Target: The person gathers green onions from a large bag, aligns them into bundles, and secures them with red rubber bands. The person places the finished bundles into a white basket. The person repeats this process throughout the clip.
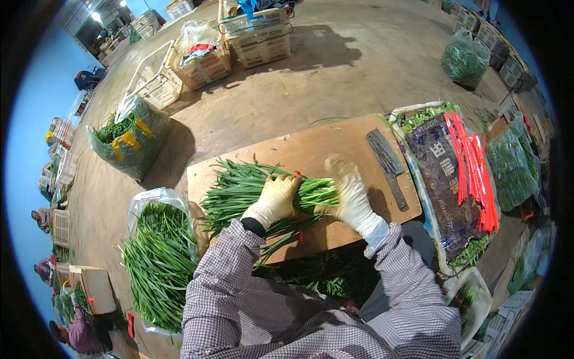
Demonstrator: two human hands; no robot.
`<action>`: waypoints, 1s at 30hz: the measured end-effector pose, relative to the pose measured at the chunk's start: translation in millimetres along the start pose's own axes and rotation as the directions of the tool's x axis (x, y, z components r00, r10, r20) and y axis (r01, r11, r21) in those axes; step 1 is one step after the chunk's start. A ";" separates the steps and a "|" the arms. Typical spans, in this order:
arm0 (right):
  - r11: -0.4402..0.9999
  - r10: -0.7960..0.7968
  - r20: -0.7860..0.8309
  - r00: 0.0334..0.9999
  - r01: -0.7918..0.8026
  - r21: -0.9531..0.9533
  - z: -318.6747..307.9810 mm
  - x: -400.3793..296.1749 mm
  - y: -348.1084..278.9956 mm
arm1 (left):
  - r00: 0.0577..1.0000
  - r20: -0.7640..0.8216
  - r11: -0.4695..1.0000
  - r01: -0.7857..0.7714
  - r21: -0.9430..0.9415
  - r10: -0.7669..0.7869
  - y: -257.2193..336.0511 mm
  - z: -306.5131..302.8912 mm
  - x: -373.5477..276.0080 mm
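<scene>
A bunch of long green leafy stalks, like garlic chives (242, 188), lies across a wooden board (309, 139). My left hand (276, 199), in a cream work glove, grips the bunch around its middle, beside a bit of red tie. Gloved too, my right hand (343, 193) is at the pale cut ends with its fingers spread and slightly blurred; the thumb is by the lower stalks. A cleaver (385, 164) rests on the board's right part, its handle towards me. Some loose leaves hang over the near edge below my left hand.
Left of the board stands a plastic bag of green stalks (157, 264), with another full bag (134, 143) beyond. At right, red ties (475, 175) lie on a dark fertilizer sack (435, 179) over a crate. Plastic crates (260, 47) stand ahead; people (83, 330) sit far left.
</scene>
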State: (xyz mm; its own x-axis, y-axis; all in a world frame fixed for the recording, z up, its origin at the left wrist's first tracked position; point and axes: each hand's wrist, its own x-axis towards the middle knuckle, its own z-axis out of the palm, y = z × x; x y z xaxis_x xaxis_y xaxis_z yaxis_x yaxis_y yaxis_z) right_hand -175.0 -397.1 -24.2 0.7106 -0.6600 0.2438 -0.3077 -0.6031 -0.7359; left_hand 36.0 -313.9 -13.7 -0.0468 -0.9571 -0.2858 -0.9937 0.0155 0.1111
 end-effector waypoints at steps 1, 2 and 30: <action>0.769 -0.188 0.253 0.949 0.302 -0.563 -2.3 -6.0 -7.8 | 0.999 -0.036 1.000 -0.008 -0.007 0.008 -0.2 3.7 2.4; 0.722 -0.109 0.477 0.872 0.400 -0.565 2.5 -7.1 -12.6 | 0.999 -0.038 0.999 -0.027 0.038 0.028 -2.3 6.7 3.8; 0.478 0.226 0.533 0.815 0.384 -0.790 53.4 47.4 -38.5 | 0.996 -0.018 0.995 0.089 0.053 -0.088 -6.9 20.3 -2.8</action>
State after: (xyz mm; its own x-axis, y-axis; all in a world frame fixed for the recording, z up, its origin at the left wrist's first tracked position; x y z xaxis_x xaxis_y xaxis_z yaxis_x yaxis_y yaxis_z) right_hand -95.8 -381.2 -18.0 0.8471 -0.4356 -0.3043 -0.3741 -0.8956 0.2407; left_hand 40.9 -305.4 -33.0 0.0431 -0.9598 -0.2774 -0.9979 -0.0548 0.0345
